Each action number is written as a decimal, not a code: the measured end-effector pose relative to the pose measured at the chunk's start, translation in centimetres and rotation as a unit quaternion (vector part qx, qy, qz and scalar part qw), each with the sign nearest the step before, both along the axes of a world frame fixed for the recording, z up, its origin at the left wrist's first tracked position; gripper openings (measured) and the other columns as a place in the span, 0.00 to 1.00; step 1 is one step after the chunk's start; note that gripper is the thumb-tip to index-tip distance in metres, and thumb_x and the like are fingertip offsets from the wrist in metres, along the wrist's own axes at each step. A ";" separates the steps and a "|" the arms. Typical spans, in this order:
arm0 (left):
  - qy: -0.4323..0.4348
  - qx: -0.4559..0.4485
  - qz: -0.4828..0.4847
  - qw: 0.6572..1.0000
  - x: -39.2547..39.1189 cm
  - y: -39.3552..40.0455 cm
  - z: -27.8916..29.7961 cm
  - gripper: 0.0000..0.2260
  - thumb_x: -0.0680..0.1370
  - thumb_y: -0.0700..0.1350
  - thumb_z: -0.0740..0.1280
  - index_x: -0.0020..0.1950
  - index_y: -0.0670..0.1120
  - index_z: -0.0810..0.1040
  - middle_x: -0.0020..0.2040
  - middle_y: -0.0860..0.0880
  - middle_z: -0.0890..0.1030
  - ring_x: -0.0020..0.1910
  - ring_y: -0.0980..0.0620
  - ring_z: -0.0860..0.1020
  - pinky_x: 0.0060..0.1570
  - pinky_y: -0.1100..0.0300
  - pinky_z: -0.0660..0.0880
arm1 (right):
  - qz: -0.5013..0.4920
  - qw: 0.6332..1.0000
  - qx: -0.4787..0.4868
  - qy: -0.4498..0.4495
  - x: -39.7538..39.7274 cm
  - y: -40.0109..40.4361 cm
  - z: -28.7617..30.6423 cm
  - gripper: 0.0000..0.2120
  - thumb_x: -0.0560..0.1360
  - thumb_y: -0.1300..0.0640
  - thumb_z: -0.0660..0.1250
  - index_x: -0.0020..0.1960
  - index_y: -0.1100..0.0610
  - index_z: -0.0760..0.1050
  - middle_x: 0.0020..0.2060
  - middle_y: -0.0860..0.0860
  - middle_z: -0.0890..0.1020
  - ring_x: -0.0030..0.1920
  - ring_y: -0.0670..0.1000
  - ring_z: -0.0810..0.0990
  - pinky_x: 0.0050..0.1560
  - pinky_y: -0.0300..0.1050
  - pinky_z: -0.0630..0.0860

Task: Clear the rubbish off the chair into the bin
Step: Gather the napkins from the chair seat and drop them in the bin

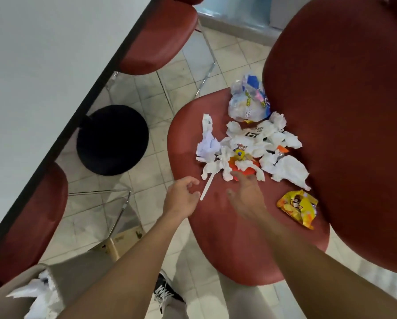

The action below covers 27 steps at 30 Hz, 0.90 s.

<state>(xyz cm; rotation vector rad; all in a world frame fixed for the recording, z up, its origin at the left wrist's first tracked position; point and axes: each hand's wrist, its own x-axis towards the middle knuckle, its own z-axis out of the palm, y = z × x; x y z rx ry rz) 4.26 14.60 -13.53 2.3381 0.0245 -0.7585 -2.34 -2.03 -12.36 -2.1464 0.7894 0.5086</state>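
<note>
rubbish (250,143) lies piled on the chair (216,226) seat, just ahead of both hands. right hand (246,194), fingers spread and empty, is nearest; left hand (181,194) loosely curled, empty. bin (112,140) stands left.

Rubbish pile (250,146) sits on chair seat (227,226), far side; snack bag (297,207) lies apart, right of pile. Bin (112,140) on floor, left of chair, beside table (43,65).
</note>
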 end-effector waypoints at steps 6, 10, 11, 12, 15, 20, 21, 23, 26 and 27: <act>-0.061 0.048 -0.083 0.994 3.0 -5.7 -5.0 0.18 0.72 0.37 0.67 0.58 0.55 0.80 0.55 0.48 0.77 0.53 0.47 0.77 0.56 0.54 0.75 | 0.064 0.998 0.000 -0.003 1.9 -3.8 -5.2 0.24 0.77 0.53 0.63 0.72 0.44 0.65 0.65 0.54 0.69 0.65 0.55 0.71 0.60 0.48 0.70; -0.067 0.082 -0.115 0.988 3.7 -7.2 -7.6 0.20 0.73 0.35 0.65 0.59 0.54 0.80 0.62 0.48 0.72 0.58 0.47 0.75 0.56 0.56 0.74 | 0.093 0.995 0.029 -0.013 3.6 -4.2 -8.1 0.24 0.77 0.57 0.62 0.72 0.45 0.67 0.65 0.53 0.69 0.63 0.53 0.73 0.60 0.47 0.70; -0.061 0.091 -0.118 0.987 3.7 -7.4 -8.1 0.19 0.73 0.35 0.65 0.60 0.53 0.80 0.63 0.48 0.71 0.60 0.47 0.74 0.57 0.56 0.73 | 0.099 0.994 0.038 -0.010 4.0 -4.2 -8.7 0.24 0.77 0.57 0.62 0.72 0.45 0.67 0.64 0.52 0.69 0.63 0.53 0.73 0.61 0.48 0.71; -0.055 0.097 -0.117 0.987 3.7 -7.5 -8.5 0.20 0.74 0.34 0.64 0.60 0.52 0.79 0.64 0.46 0.71 0.61 0.46 0.74 0.58 0.57 0.72 | 0.104 0.994 0.045 -0.007 4.3 -4.0 -9.1 0.23 0.77 0.58 0.62 0.71 0.46 0.68 0.64 0.52 0.70 0.64 0.53 0.73 0.62 0.49 0.71; -0.055 0.102 -0.115 0.987 3.5 -7.5 -9.3 0.21 0.73 0.30 0.63 0.63 0.45 0.78 0.62 0.44 0.74 0.62 0.45 0.74 0.59 0.60 0.68 | 0.105 0.994 0.039 -0.001 4.8 -3.6 -9.9 0.21 0.77 0.59 0.62 0.70 0.52 0.70 0.63 0.54 0.72 0.65 0.54 0.71 0.63 0.50 0.70; -0.058 0.096 -0.091 0.990 3.0 -7.1 -8.4 0.19 0.71 0.29 0.63 0.59 0.43 0.80 0.58 0.43 0.78 0.60 0.44 0.75 0.56 0.61 0.68 | 0.069 0.997 0.034 0.009 4.5 -3.7 -8.9 0.20 0.77 0.59 0.62 0.68 0.56 0.71 0.65 0.54 0.73 0.66 0.55 0.71 0.64 0.48 0.68; -0.059 0.089 -0.081 0.991 2.7 -7.1 -7.8 0.19 0.72 0.30 0.63 0.60 0.43 0.80 0.59 0.43 0.78 0.61 0.44 0.75 0.58 0.62 0.67 | 0.065 0.997 0.031 0.009 4.3 -3.8 -8.4 0.20 0.77 0.59 0.62 0.69 0.56 0.71 0.65 0.54 0.73 0.66 0.55 0.71 0.64 0.47 0.68; -0.061 0.074 -0.063 0.993 2.1 -6.8 -6.7 0.18 0.73 0.31 0.63 0.60 0.43 0.80 0.61 0.43 0.78 0.62 0.46 0.74 0.62 0.62 0.66 | 0.050 0.998 0.028 0.010 3.9 -3.9 -7.5 0.20 0.77 0.58 0.62 0.69 0.55 0.72 0.66 0.53 0.73 0.66 0.54 0.71 0.65 0.47 0.68; -0.065 0.055 -0.050 0.995 0.7 -5.7 -4.5 0.18 0.74 0.31 0.63 0.60 0.43 0.80 0.61 0.45 0.79 0.62 0.47 0.75 0.63 0.62 0.66 | 0.025 0.999 0.028 0.004 2.8 -3.5 -5.5 0.20 0.76 0.58 0.62 0.67 0.55 0.73 0.66 0.52 0.74 0.65 0.53 0.73 0.65 0.48 0.71; -0.066 0.048 -0.045 0.996 0.2 -5.2 -3.7 0.18 0.74 0.31 0.63 0.59 0.44 0.81 0.60 0.45 0.79 0.62 0.48 0.75 0.63 0.63 0.66 | 0.020 0.999 0.026 0.000 2.4 -3.1 -4.7 0.19 0.76 0.58 0.62 0.67 0.54 0.74 0.65 0.51 0.75 0.64 0.53 0.75 0.65 0.49 0.72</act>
